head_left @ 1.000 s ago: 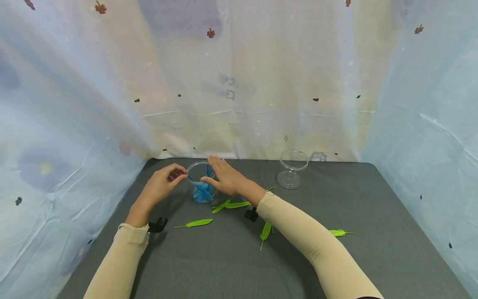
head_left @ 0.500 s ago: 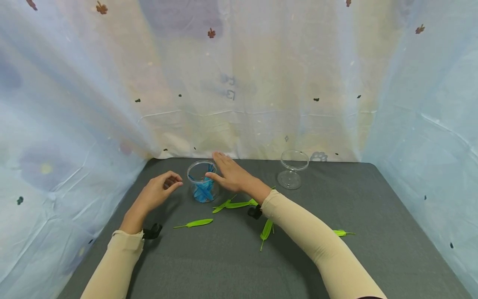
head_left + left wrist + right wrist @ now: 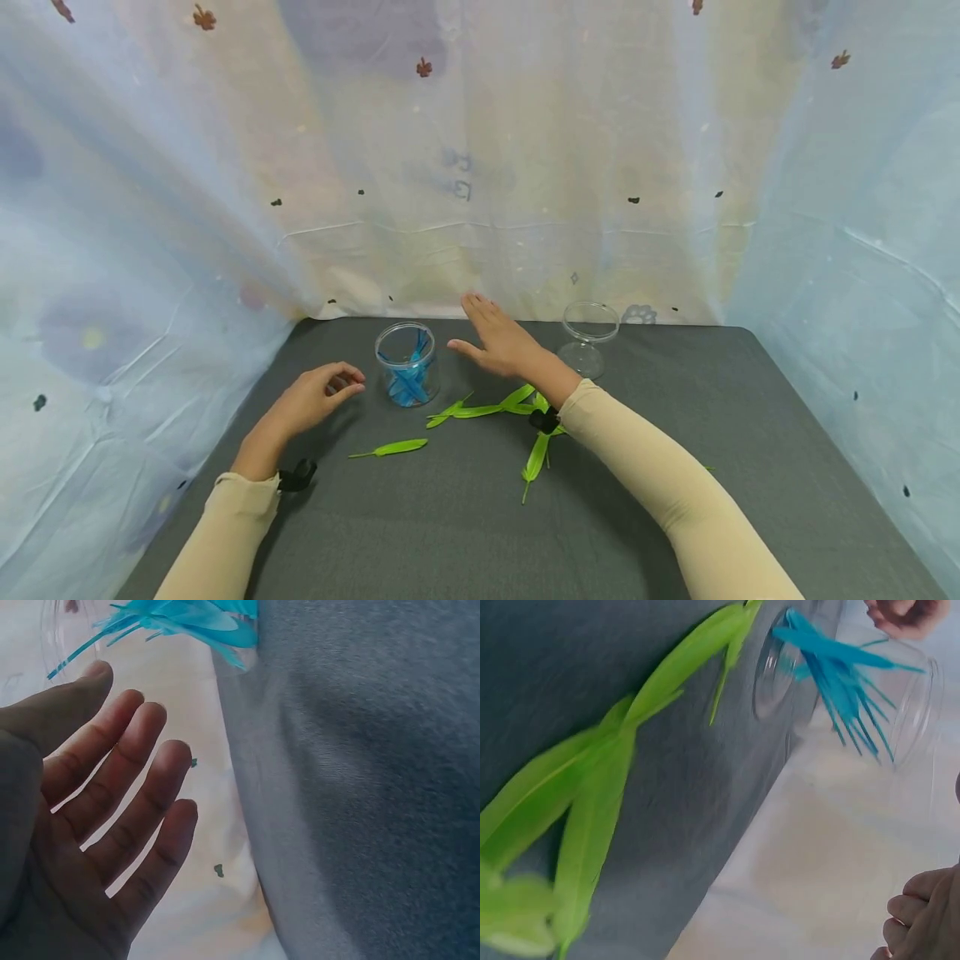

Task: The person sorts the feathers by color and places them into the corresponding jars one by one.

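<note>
A clear round jar [image 3: 406, 325] stands upright on the grey table, with blue feathers [image 3: 410, 385] inside it. To its left hovers my left hand [image 3: 309, 402], fingers loosely bent, touching nothing; the left wrist view shows its fingers [image 3: 135, 814] spread apart below the blue feathers [image 3: 184, 619]. My right hand [image 3: 501, 340] is in the air right of the jar, fingers straight and thumb apart, holding nothing. Several green feathers [image 3: 480, 411] lie below that hand, some overlapping, as the right wrist view also shows. One green feather [image 3: 401, 447] lies alone nearer the front.
A second clear jar [image 3: 581, 360] stands at the back right, behind my right wrist; no feathers show in it. The grey tabletop [image 3: 420, 533] ends at a hanging patterned curtain [image 3: 525, 183] behind. A green tip shows beside my right forearm.
My right hand has moved right, away from the jar of blue feathers. My left hand has drawn back left and down from the jar's rim. The feathers and jars have stayed put.
</note>
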Tool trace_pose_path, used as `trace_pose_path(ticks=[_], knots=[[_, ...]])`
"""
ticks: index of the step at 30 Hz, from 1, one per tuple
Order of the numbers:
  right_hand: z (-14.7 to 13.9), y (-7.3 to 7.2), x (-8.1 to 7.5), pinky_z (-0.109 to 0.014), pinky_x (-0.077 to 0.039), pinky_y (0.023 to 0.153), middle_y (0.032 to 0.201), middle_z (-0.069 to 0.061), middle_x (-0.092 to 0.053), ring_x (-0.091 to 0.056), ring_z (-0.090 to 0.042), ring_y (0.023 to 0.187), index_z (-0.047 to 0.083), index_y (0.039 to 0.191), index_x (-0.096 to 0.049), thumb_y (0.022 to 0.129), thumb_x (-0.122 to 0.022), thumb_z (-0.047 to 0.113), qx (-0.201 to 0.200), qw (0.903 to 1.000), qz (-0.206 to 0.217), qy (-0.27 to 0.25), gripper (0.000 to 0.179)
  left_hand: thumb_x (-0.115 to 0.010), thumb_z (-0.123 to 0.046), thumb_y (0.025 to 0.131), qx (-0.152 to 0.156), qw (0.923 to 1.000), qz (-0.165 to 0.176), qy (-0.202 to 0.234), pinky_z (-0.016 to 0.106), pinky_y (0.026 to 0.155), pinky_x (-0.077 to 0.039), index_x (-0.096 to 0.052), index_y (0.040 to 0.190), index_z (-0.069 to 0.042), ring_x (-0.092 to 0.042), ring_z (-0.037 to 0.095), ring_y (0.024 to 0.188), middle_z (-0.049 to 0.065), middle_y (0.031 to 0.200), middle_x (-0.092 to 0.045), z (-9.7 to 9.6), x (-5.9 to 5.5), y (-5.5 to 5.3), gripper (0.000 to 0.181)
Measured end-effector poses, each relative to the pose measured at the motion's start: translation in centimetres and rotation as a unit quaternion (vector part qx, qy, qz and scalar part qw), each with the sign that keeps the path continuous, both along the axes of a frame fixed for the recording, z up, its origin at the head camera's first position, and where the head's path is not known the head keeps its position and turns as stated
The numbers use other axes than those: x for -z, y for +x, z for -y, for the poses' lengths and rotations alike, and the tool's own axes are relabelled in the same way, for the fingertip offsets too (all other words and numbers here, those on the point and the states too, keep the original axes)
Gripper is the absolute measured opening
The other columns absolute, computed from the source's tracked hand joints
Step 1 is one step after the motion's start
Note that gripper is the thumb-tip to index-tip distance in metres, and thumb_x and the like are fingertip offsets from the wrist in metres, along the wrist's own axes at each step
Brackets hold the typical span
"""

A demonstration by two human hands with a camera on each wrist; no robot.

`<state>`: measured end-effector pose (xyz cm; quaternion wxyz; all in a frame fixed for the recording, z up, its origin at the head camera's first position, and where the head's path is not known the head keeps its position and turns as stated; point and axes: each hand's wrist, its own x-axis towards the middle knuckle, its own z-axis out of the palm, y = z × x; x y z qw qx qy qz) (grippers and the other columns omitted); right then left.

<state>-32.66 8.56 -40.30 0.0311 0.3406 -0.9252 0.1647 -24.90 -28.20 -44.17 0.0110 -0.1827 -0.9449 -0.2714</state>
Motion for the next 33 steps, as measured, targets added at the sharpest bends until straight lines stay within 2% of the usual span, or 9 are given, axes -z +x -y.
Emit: trace_pose_path(ticks=[7,15,22,33], knots=[[-3.3,0.0,0.0,-0.049,-0.008,0.136,0.18,-0.017,-0.008,-0.003,-0.03,0.167,0.004,0.173,-0.007,0.112,-0.048,0.059,0.025,0.9994,-0.019,0.013,0.092,-0.07,-0.026,0.108,0.019,0.9993,0.028,-0.017,0.044,0.081,-0.06,-0.072,0.129,-0.009,-0.067,0.018,0.097,0.002,0.116,-0.072,0.3,0.5,0.1,0.027],[-6.5,-0.1,-0.4,-0.047,-0.003,0.136,0.18,-0.017,-0.006,-0.001,-0.031,0.167,0.002,0.172,-0.009,0.112,-0.047,0.058,0.043,0.9986,-0.009,0.028,0.09,-0.071,-0.033,0.106,0.047,0.9967,0.061,-0.024,0.038,0.08,-0.058,-0.071,0.128,-0.012,-0.065,0.014,0.097,-0.001,0.115,-0.07,0.7,1.4,0.9,0.03],[-9.7,0.1,-1.0,-0.052,-0.003,0.136,0.179,-0.02,-0.008,-0.001,-0.035,0.167,0.002,0.172,-0.007,0.112,-0.05,0.055,0.074,0.9972,-0.005,0.013,0.091,-0.074,-0.035,0.104,0.065,0.9943,0.083,-0.02,0.037,0.079,-0.058,-0.072,0.125,-0.013,-0.065,0.013,0.096,-0.004,0.112,-0.07,0.7,1.7,1.8,0.03],[-14.1,-0.2,-1.2,-0.056,-0.002,0.135,0.178,-0.024,-0.008,-0.004,-0.042,0.166,-0.001,0.172,-0.009,0.112,-0.053,0.051,0.11,0.9939,-0.001,-0.004,0.09,-0.079,-0.036,0.1,0.077,0.9902,0.115,-0.02,0.03,0.072,-0.055,-0.072,0.122,-0.015,-0.062,0.008,0.089,-0.007,0.106,-0.067,0.7,2.1,2.3,0.032]])
